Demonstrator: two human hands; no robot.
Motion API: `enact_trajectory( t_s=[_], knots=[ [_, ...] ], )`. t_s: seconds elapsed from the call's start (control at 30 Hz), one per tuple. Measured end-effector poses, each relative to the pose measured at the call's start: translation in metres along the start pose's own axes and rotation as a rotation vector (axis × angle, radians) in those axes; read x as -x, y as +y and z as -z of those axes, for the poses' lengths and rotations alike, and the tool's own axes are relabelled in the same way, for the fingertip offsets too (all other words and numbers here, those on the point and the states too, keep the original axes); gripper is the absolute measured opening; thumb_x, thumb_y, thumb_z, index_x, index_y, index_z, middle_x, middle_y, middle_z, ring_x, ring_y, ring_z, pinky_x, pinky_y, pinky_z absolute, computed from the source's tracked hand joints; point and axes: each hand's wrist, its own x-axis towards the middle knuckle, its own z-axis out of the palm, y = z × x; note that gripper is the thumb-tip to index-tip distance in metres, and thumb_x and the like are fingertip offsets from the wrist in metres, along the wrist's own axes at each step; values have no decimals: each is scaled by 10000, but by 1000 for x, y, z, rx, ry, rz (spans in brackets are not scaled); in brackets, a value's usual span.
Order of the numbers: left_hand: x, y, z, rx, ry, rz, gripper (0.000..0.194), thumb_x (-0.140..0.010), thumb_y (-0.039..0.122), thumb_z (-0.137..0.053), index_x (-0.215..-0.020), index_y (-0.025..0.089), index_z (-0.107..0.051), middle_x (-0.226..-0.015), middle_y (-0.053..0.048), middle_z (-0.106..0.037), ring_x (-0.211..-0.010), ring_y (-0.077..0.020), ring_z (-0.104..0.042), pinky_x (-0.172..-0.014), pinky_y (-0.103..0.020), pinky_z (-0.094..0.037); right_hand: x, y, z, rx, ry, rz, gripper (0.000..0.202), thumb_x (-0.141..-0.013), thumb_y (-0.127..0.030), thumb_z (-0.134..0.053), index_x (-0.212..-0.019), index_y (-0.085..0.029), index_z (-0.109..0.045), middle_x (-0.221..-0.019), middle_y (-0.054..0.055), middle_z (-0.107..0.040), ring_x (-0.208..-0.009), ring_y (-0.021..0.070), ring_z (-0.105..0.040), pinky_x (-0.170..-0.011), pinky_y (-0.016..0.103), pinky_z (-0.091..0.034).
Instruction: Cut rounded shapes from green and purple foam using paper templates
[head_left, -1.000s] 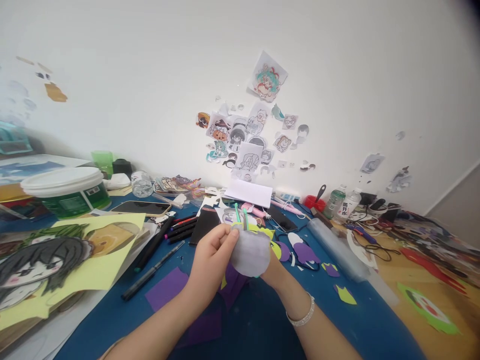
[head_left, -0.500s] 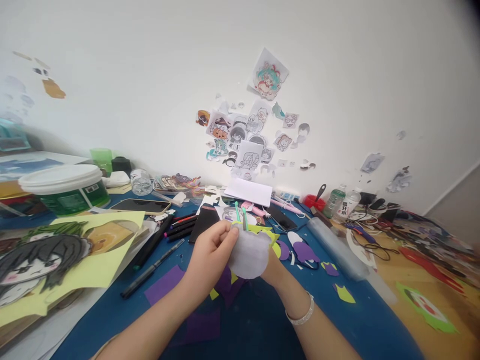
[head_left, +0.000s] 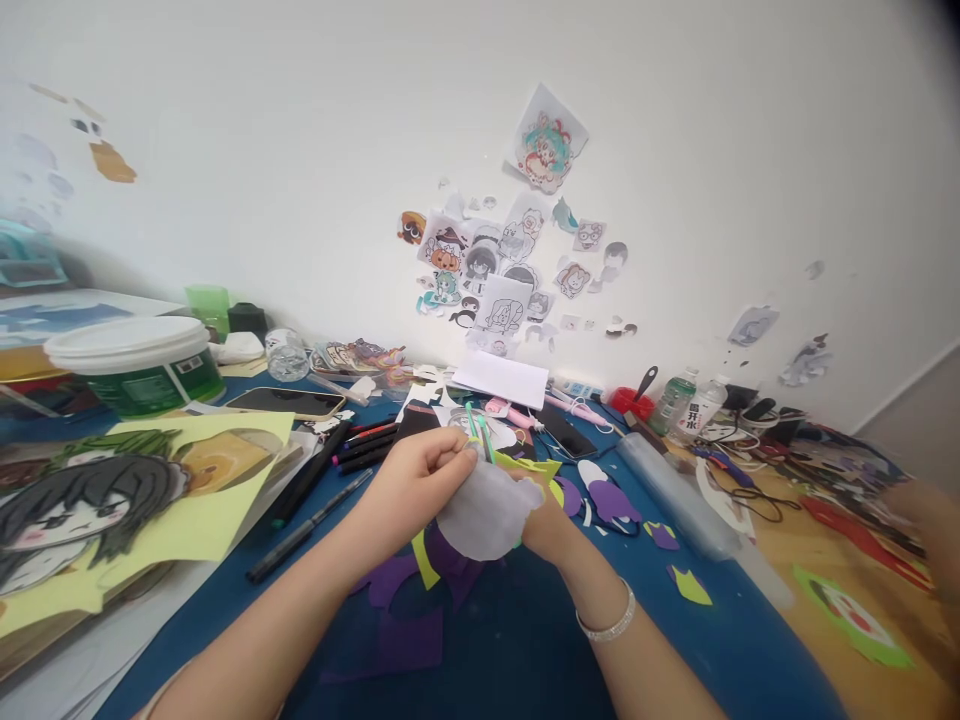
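Note:
My left hand (head_left: 435,478) pinches a pale grey-white paper cutout (head_left: 487,510) with a scalloped edge, thumb on its near face. Behind the paper is my right hand (head_left: 546,518), wearing a bracelet (head_left: 611,615); most of its fingers are hidden. Mint-green scissors (head_left: 482,436) stick up past the paper's top edge, with their handles mostly covered by the paper and my right hand. Yellow-green paper (head_left: 529,464) shows behind the cutout. Below my hands lie purple paper offcuts (head_left: 405,640) and a yellow-green strip (head_left: 425,562).
Several black markers (head_left: 367,450) and a pen (head_left: 304,530) lie left, near a large yellow drawing (head_left: 247,490) and a white-lidded tub (head_left: 135,365). Purple cutouts (head_left: 611,500), a clear plastic roll (head_left: 675,500) and bottles (head_left: 675,400) are right. A blurred skin-toned shape (head_left: 926,520) shows at the right edge.
The paper cutout has tilted and shifted slightly left and down. The green blades have come closer together. More of the yellow-green strip shows below, and a blurred shape has appeared at the right edge.

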Motion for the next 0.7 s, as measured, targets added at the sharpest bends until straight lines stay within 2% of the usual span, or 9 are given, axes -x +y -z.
enact_trajectory(
  t_s=[0.13, 0.37, 0.7],
  knots=[
    [1, 3, 2, -18, -21, 2, 308, -753, 358, -444, -513, 192, -346, -504, 50, -315, -464, -93, -324, -424, -204, -234, 1, 0, 1, 22, -35, 42, 107, -719, -267, -578, -690, -183, -636, -661, 13, -580, -622, 145, -495, -603, 252, -413],
    [1, 1, 0, 15, -4, -27, 305, -758, 348, -450, -516, 192, -350, -504, 49, -316, -467, -92, -334, -420, -201, -251, 3, 3, 2, 93, 66, -24, 107, -740, -253, -526, -688, -191, -596, -664, 15, -566, -589, 141, -480, -587, 259, -424],
    [1, -1, 2, -18, -53, -21, 301, -772, 353, -440, -529, 191, -368, -507, 45, -342, -463, -97, -353, -420, -204, -240, 2, -2, 1, 83, -9, -4, 77, -673, -184, -516, -604, -177, -550, -589, -3, -513, -592, 138, -460, -559, 255, -398]
  ],
)
